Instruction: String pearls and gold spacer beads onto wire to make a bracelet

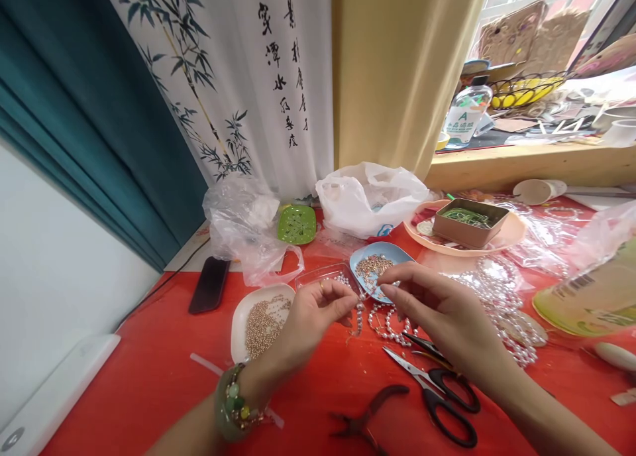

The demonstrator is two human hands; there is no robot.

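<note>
My left hand [318, 310], with a green bangle and beaded bracelet [238, 403] at the wrist, pinches a short strand of pearly beads [360, 320] that hangs from the fingertips. To its right, my right hand [442, 303] has thumb and forefinger brought together over a blue dish [385, 248] of small gold and pink beads; whatever they grip is too small to make out. Behind the left hand is a clear plastic tray [313, 272] with a few beads. A white dish [240, 313] of gold beads sits left of it. Beaded loops [390, 323] lie between the hands.
Black-handled scissors [430, 383] and dark pliers [377, 406] lie in front on the red table. A phone [209, 285], plastic bags [368, 194], and a green dish [297, 224] stand behind. On the right are a tin [467, 227], pearl strands [501, 303] and a yellow-green container [591, 297].
</note>
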